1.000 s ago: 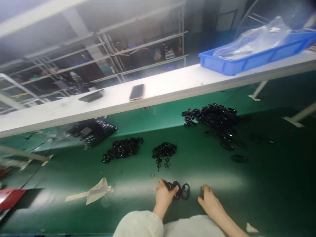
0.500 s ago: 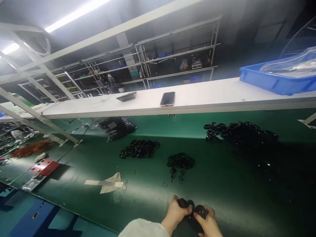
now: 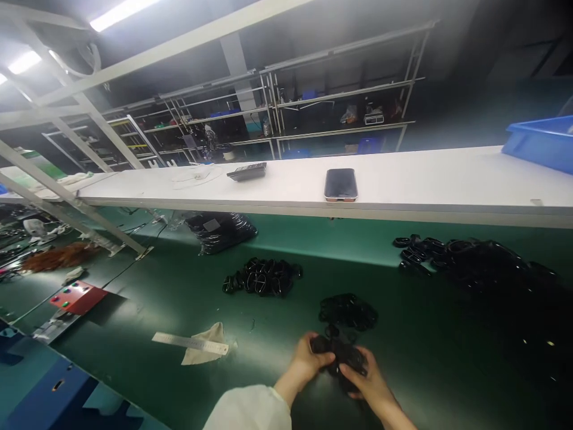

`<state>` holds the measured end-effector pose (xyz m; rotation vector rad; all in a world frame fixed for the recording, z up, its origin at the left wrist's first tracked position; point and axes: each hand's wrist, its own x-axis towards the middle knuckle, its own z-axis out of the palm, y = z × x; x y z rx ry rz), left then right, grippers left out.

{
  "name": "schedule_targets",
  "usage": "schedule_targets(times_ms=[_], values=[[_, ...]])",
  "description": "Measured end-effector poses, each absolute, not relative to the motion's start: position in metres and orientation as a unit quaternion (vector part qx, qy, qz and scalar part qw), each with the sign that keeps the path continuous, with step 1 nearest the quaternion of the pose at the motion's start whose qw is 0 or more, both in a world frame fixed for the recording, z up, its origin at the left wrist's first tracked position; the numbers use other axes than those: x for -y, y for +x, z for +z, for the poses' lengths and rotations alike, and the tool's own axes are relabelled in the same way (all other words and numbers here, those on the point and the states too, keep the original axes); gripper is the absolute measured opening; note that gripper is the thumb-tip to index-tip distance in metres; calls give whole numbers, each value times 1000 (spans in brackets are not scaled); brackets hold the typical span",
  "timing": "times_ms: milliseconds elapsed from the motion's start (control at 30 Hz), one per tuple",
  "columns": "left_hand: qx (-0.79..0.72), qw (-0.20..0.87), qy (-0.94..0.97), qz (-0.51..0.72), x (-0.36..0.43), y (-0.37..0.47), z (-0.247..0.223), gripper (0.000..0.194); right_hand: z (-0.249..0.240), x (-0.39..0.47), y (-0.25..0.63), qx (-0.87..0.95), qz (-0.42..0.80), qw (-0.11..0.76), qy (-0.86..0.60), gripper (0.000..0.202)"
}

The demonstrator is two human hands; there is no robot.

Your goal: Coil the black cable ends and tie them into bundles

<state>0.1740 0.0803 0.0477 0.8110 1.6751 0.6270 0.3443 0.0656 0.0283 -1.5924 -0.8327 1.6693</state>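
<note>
Both hands grip a dark bunch of black pieces (image 3: 336, 353) low in the view, over the green table (image 3: 188, 382). My left hand (image 3: 308, 359) closes on its left side, thumb on top. On its right side my right hand (image 3: 366, 377) is wrapped round it, thumb pointing inward. Single pieces within the bunch are too dark to tell apart. Just beyond the hands lies a small pile of black rings (image 3: 348, 310). Farther left is a pile of black oval parts (image 3: 264, 276).
A steel ruler (image 3: 190, 342) crosses a beige cloth (image 3: 203, 353) on the left. A red button box (image 3: 79, 297) stands farther left. Black parts (image 3: 483, 263) spread at right. Above runs a white shelf (image 3: 425, 179) with a phone (image 3: 341, 184) and blue tray (image 3: 541, 143).
Both hands have moved up and slightly left with the black pieces, closer to the small ring pile. The camera view has shifted, and less of the blue tray shows.
</note>
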Motion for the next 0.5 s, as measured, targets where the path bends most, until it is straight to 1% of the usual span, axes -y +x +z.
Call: schedule_targets(times_ms=[67, 133, 200, 300, 367, 433, 500], values=[[-712, 525, 376, 275, -119, 147, 57, 55, 37, -109, 319, 360, 641, 352, -579, 85], [-719, 493, 409, 271, -160, 122, 66, 40, 40, -153, 294, 379, 639, 361, -564, 81], [-730, 456, 439, 257, -199, 101, 74, 35, 37, -193, 272, 398, 633, 365, -555, 76], [-751, 399, 477, 223, -248, 84, 79, 36, 28, -239, 245, 425, 614, 360, -559, 66], [-766, 363, 494, 196, -269, 81, 77, 37, 21, -260, 232, 443, 594, 348, -574, 62], [-780, 328, 505, 171, -279, 81, 74, 39, 12, -273, 223, 461, 568, 328, -598, 66], [-785, 296, 521, 156, -277, 82, 72, 48, 5, -277, 220, 480, 528, 303, -631, 73]])
